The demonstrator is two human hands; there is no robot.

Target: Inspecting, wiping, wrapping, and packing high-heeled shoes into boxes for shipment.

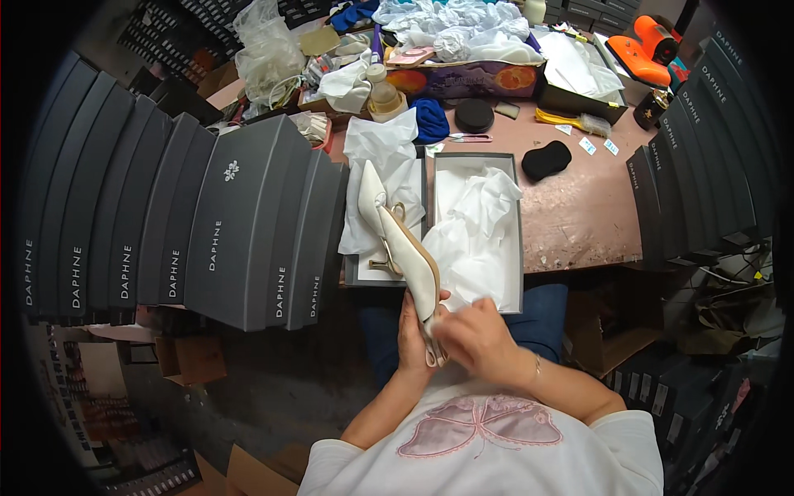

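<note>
My left hand (411, 335) grips a cream pointed high-heeled shoe (420, 269) by its heel end, with the toe directed away from me. Thin straps or a bow hang at the near end of this shoe. Right beside that end is my right hand (480, 339), its fingers curled in and slightly blurred; what they hold, if anything, is hidden. A second cream shoe (370, 192) lies beyond on white tissue paper (376, 136), partly covered by the held one. Under them sits an open grey shoebox (517, 248) with crumpled white tissue (475, 223) inside.
Grey shoeboxes (240, 223) stand in a row at left, with more boxes (703, 157) at right. A black sponge-like pad (546, 160), a round black tin (474, 116), a blue cloth (431, 121) and a yellow-handled brush (573, 121) lie on the pink table (579, 223).
</note>
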